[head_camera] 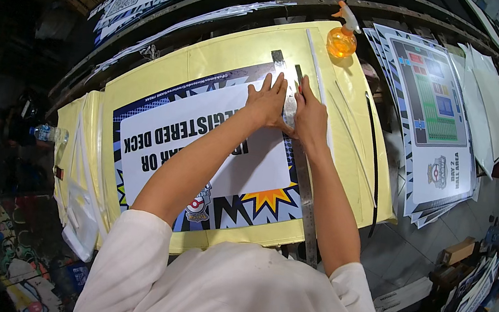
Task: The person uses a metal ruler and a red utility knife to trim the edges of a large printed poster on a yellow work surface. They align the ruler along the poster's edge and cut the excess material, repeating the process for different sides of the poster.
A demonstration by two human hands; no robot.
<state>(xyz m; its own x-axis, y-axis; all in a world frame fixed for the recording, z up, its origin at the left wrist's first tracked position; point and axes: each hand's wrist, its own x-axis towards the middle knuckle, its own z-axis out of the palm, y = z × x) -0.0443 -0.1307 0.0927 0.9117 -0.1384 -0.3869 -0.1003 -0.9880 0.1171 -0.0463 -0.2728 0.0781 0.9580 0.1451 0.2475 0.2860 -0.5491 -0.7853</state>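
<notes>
A printed sign board (263, 158) with a white panel, dark lettering and a blue patterned border lies upside down to me on a yellow-covered work surface (230, 55). Along its right edge runs a long steel ruler (306, 202). My left hand (266, 103) presses down with spread fingers over the board's edge and the ruler, gripping nothing. Just right of the ruler, my right hand (310, 119) is closed around a dark utility knife (298, 72). The knife's blade is hidden beneath that hand.
An orange spray bottle (342, 42) stands at the far right corner. Thin white strips (315, 62) and a black strip (372, 149) lie on the right. More printed boards (439, 168) are stacked beyond that edge. Offcuts (81, 213) and a clear plastic bottle (49, 133) are at left.
</notes>
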